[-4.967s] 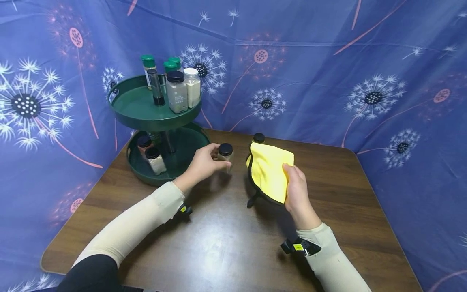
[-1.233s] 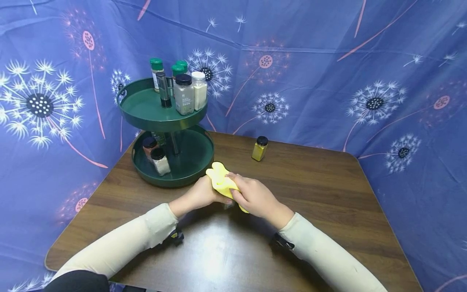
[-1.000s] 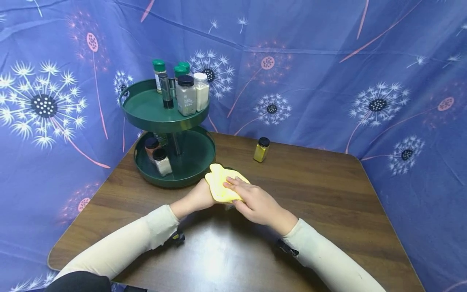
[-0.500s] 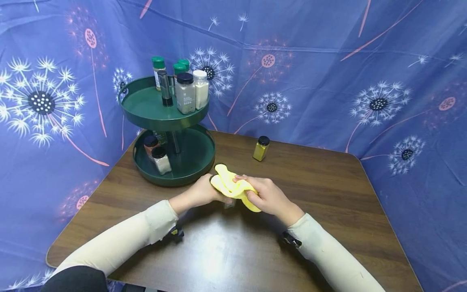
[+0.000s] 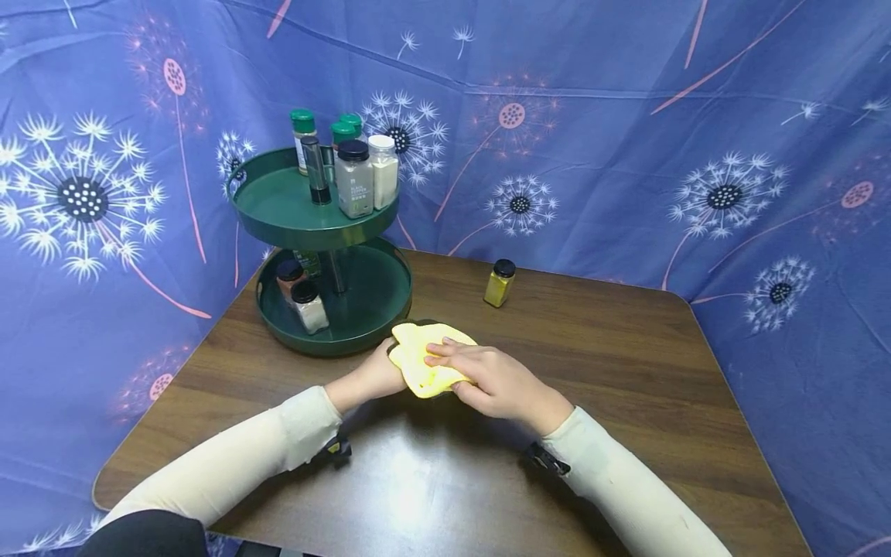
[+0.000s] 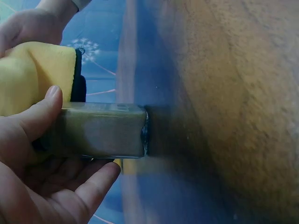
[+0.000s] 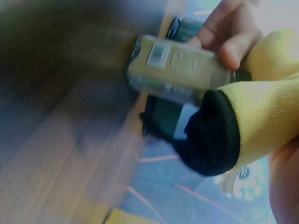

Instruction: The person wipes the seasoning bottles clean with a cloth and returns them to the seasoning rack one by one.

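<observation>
Near the table's middle, my left hand [image 5: 378, 377] grips a clear square spice jar [image 6: 100, 130] of brownish powder, thumb on one side and fingers on the other. A barcode label shows on the jar in the right wrist view. My right hand [image 5: 504, 387] holds a yellow cloth [image 5: 418, 363] with a black edge over the jar's lid end, its fingers lying on top of the cloth. From the head view the cloth hides nearly all of the jar. In both wrist views its base end sticks out past the cloth.
A green two-tier rack [image 5: 278, 220] at the back left carries several spice bottles above, including a black pepper jar [image 5: 355, 186], and a white-filled jar [image 5: 309, 309] with others below. A yellow spice jar [image 5: 498, 286] stands at the table's back. Patterned blue fabric [image 5: 592, 139] hangs behind.
Five seconds ago the cloth was apart from the jar, to its right; now both hands meet with cloth on jar. Within the last second the right hand has bunched and respread the cloth there.
</observation>
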### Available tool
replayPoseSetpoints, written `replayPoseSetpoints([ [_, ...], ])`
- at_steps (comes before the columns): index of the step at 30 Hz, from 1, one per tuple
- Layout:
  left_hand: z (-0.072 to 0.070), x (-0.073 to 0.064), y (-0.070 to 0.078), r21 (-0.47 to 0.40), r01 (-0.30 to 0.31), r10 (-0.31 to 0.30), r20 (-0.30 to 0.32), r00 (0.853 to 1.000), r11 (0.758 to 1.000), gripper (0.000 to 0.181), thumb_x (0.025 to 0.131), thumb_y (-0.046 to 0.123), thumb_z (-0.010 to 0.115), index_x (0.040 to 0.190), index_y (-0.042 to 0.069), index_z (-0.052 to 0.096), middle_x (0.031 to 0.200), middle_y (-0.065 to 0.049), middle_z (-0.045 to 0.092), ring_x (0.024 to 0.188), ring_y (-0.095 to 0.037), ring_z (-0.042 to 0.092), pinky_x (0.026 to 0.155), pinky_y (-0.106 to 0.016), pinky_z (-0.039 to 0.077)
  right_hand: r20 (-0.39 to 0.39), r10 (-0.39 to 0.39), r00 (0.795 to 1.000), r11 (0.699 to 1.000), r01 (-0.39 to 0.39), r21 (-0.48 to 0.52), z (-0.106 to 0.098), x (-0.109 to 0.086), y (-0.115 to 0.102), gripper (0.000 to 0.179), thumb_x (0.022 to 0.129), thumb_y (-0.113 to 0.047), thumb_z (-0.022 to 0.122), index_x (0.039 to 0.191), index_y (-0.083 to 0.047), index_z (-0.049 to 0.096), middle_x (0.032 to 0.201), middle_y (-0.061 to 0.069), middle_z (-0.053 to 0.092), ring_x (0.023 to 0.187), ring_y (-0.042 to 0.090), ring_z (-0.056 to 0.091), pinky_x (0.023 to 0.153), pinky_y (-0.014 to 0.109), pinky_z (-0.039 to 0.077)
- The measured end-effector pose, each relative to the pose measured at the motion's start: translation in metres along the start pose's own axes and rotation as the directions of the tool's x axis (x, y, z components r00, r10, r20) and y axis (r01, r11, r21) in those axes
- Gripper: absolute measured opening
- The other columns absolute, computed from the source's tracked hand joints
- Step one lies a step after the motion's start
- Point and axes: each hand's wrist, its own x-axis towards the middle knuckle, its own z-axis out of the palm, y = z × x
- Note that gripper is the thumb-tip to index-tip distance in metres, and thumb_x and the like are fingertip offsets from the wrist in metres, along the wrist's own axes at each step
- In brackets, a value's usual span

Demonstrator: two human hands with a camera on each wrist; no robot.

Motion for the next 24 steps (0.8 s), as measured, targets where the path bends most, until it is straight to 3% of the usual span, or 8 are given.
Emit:
replayPoseSetpoints([
  [5, 0.001, 0.001, -0.001, 0.052, 0.013, -0.012, -0.013, 1.000, 0.999, 0.038, 0.084, 0.012, 0.080, 0.119, 0.001, 0.069, 0.109, -0.013, 0.074, 0.099, -0.021, 0.069, 0.089, -0.037, 0.057, -0.111, 0.014, 0.994, 0.989, 0.002, 0.148, -0.004, -0.015, 0.011, 0.040, 0.088, 0.000, 0.051, 0.122, -0.007, 0.070, 0.129, 0.009, 0.071, 0.106, 0.012, 0.069, 0.092, 0.026, 0.053],
  [8, 0.003, 0.006, 0.002, 0.081, 0.085, -0.085, 0.000, 0.996, 0.993, 0.036, 0.078, 0.023, 0.089, 0.108, 0.011, 0.074, 0.095, 0.000, 0.076, 0.086, -0.011, 0.067, 0.079, -0.033, 0.056, -0.194, 0.152, 0.969, 0.957, -0.095, 0.275, -0.001, -0.023, 0.014, 0.032, 0.091, 0.003, 0.051, 0.114, -0.005, 0.071, 0.111, 0.011, 0.077, 0.080, 0.004, 0.063, 0.068, 0.020, 0.050],
  [10, 0.004, 0.008, 0.005, 0.038, 0.149, -0.150, 0.023, 0.988, 0.988, 0.038, 0.073, 0.028, 0.094, 0.104, 0.017, 0.075, 0.088, 0.007, 0.075, 0.081, -0.008, 0.065, 0.076, -0.031, 0.054, -0.236, 0.284, 0.929, 0.916, -0.190, 0.353, 0.001, -0.024, 0.011, 0.025, 0.094, 0.003, 0.052, 0.107, -0.004, 0.071, 0.103, 0.013, 0.077, 0.075, 0.003, 0.063, 0.063, 0.020, 0.051],
  [12, 0.005, 0.010, 0.008, 0.013, 0.204, -0.204, 0.041, 0.978, 0.979, 0.040, 0.069, 0.033, 0.096, 0.100, 0.020, 0.075, 0.083, 0.011, 0.073, 0.078, -0.007, 0.064, 0.073, -0.030, 0.053, -0.266, 0.435, 0.860, 0.864, -0.315, 0.393, 0.004, -0.023, 0.005, 0.021, 0.096, 0.000, 0.052, 0.107, -0.002, 0.071, 0.090, 0.012, 0.076, 0.072, 0.005, 0.065, 0.061, 0.024, 0.054],
  [14, 0.007, 0.011, 0.009, 0.021, 0.219, -0.220, 0.054, 0.974, 0.975, 0.036, 0.071, 0.034, 0.095, 0.098, 0.021, 0.075, 0.079, 0.011, 0.073, 0.074, -0.007, 0.063, 0.070, -0.030, 0.052, -0.262, 0.595, 0.760, 0.770, -0.446, 0.456, 0.006, -0.019, -0.003, 0.019, 0.100, -0.006, 0.052, 0.107, -0.001, 0.070, 0.084, 0.012, 0.074, 0.070, 0.009, 0.067, 0.061, 0.028, 0.056],
  [19, 0.010, 0.012, 0.009, 0.017, 0.241, -0.241, 0.052, 0.969, 0.970, 0.040, 0.073, 0.031, 0.094, 0.105, 0.018, 0.073, 0.092, 0.009, 0.076, 0.084, -0.005, 0.069, 0.078, -0.032, 0.056, -0.137, 0.856, 0.499, 0.437, -0.555, 0.708, 0.007, -0.007, -0.020, 0.029, 0.105, -0.020, 0.048, 0.114, 0.002, 0.065, 0.082, 0.007, 0.069, 0.069, 0.016, 0.065, 0.064, 0.031, 0.055],
  [21, 0.011, 0.012, 0.010, 0.003, 0.249, -0.249, 0.047, 0.967, 0.969, 0.043, 0.073, 0.029, 0.094, 0.108, 0.016, 0.073, 0.099, 0.008, 0.076, 0.089, -0.006, 0.071, 0.082, -0.034, 0.057, -0.099, 0.892, 0.442, 0.338, -0.503, 0.795, 0.006, -0.003, -0.024, 0.032, 0.104, -0.022, 0.047, 0.115, 0.004, 0.063, 0.082, 0.005, 0.068, 0.071, 0.016, 0.064, 0.066, 0.031, 0.054],
  [24, 0.012, 0.012, 0.011, 0.010, 0.254, -0.254, 0.037, 0.966, 0.967, 0.045, 0.072, 0.030, 0.095, 0.108, 0.015, 0.072, 0.101, 0.007, 0.077, 0.090, -0.006, 0.071, 0.083, -0.035, 0.057, -0.089, 0.911, 0.402, 0.268, -0.415, 0.870, 0.009, -0.002, -0.023, 0.032, 0.103, -0.022, 0.046, 0.112, 0.004, 0.062, 0.081, 0.003, 0.067, 0.071, 0.016, 0.064, 0.066, 0.031, 0.053],
])
